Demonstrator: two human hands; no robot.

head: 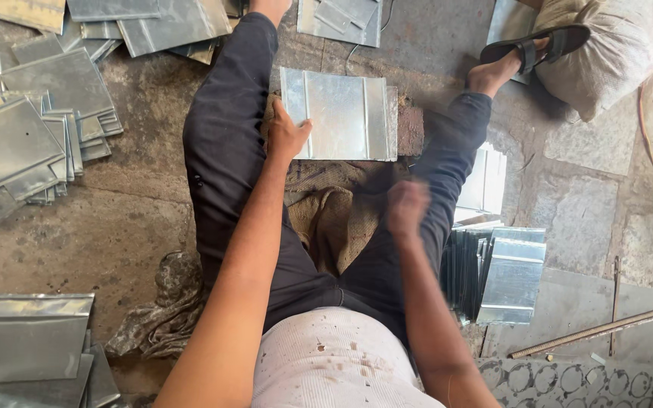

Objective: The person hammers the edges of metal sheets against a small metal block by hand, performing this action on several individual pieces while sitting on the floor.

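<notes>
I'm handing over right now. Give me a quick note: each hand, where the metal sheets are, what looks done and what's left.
Left hand: resting on the left edge of the folded metal sheet, which lies flat between the legs on a brick and burlap cloth.
Right hand: raised above the lap, motion-blurred, apparently empty; no tool visible.
Stock: upright stack of sheets by the right leg; flat piles at far left and near left.
Done: this sheet already shows folded ridges.
Left: cannot tell which piles are finished; check before continuing.
</notes>
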